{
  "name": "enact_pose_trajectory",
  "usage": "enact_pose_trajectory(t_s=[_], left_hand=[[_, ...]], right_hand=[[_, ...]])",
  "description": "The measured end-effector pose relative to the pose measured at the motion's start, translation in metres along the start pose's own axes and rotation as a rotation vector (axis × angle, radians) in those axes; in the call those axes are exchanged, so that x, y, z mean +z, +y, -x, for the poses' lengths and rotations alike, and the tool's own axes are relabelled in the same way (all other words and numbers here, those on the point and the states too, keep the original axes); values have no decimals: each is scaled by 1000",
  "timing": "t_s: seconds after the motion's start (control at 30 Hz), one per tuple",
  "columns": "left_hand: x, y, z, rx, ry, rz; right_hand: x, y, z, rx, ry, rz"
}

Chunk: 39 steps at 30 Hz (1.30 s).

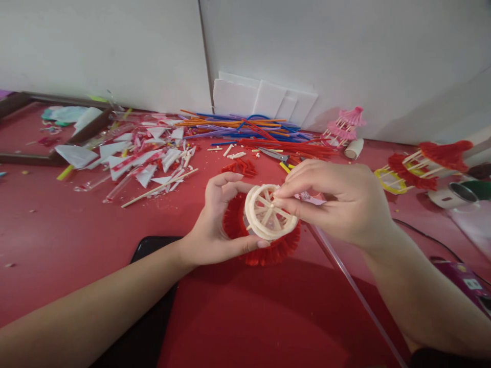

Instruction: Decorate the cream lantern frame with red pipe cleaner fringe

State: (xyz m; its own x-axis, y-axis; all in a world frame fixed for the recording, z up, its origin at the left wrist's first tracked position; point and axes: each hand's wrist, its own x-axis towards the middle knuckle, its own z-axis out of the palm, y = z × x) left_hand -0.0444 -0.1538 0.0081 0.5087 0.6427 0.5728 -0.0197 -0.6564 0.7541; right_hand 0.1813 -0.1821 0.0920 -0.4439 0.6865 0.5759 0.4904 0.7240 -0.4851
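My left hand [209, 230] curls around a small craft model, thumb in front and fingers behind. On top of this model is a cream spoked wheel [251, 212] with a rim that looks like pipe cleaner, tilted toward me. Beneath the wheel spreads a red pleated ruffle [264, 254]. From the right, my right hand [337, 199] pinches thumb and forefinger together at the wheel, close to its hub and upper rim. Whatever lies between those fingertips is too small or hidden to make out.
Bundled coloured pipe cleaners [245, 125] lie at the back, with scissors [274, 154] before them. Scraps and wrappers [146, 153] cover the left. Pink [343, 127] and red [445, 156] ruffled models stand right, near a white cup [447, 197]. A black device [153, 250] lies under my left forearm.
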Motion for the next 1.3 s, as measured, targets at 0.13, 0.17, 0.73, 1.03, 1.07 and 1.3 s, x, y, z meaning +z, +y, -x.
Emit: enact_pose_trajectory(t_s=[0.13,0.17,0.73,1.03,1.07,1.3], left_hand=[[0,2,-2,-8,-41,43],[0,2,-2,-7,-40,23],[4,-4,3,-23,16,124],[2,-2,1,-13,4,101],[2,0,0,-17,0,95],[1,4,-1,-39,-6,56]], right_hand=[[-1,0,-1,-21,-19,-13],[-1,1,-1,-24,-24,-20],[-4,-5,-3,23,-20,22],[-7,-2,-2,-20,-7,35],[-7,-2,-2,-21,-12,29],[-4,-3,-3,-1,-32,4]])
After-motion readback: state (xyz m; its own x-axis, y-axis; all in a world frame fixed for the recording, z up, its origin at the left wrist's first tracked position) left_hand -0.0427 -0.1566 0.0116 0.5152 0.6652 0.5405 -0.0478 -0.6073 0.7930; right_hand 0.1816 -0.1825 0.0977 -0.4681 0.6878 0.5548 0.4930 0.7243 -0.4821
